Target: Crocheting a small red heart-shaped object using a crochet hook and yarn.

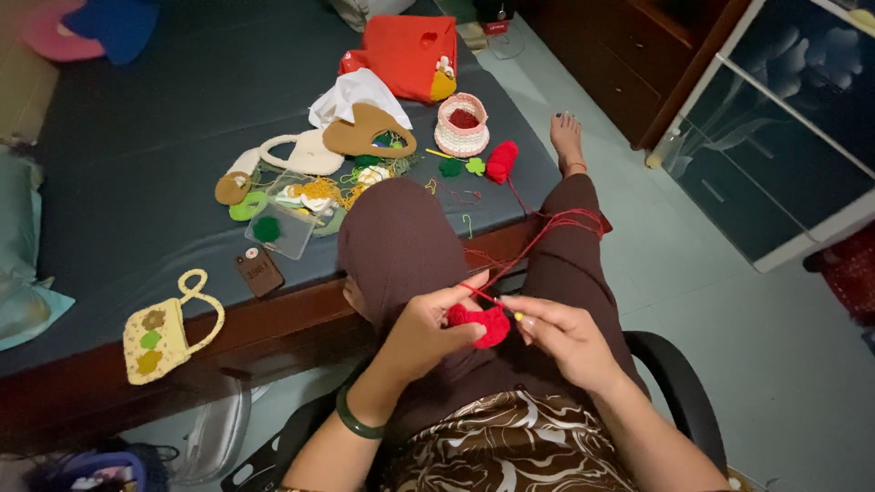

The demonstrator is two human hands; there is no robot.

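Red wool is what I am working with: a small red crochet piece (481,324) that I am pinching closed between the thumb and fingers of my left hand (428,335), just above my lap. My right hand (563,333) is closing around a thin crochet hook (493,300), which is touching the upper edge of the piece.

The hook is lying almost flat. Its long axis is running from the yellow end near my right fingers, just right of the piece, up and to the left over the piece, so the working tip is pointing toward my left thumb. I cannot tell whether a loop is sitting on the tip, because it is too small to see.

The red yarn strand (547,228) is going up from the piece, across my knee, to the red yarn ball (501,160), which is lying well beyond the piece near the edge of the dark mat (137,164). I think this is the main risk: the strand is making loose loops on my leg, and if they are catching there, my pulling could tighten the stitch too much. The ball could also be rolling off that edge. If my left pinch is loosening, the piece could be turning and the hook could be slipping out of the stitch.
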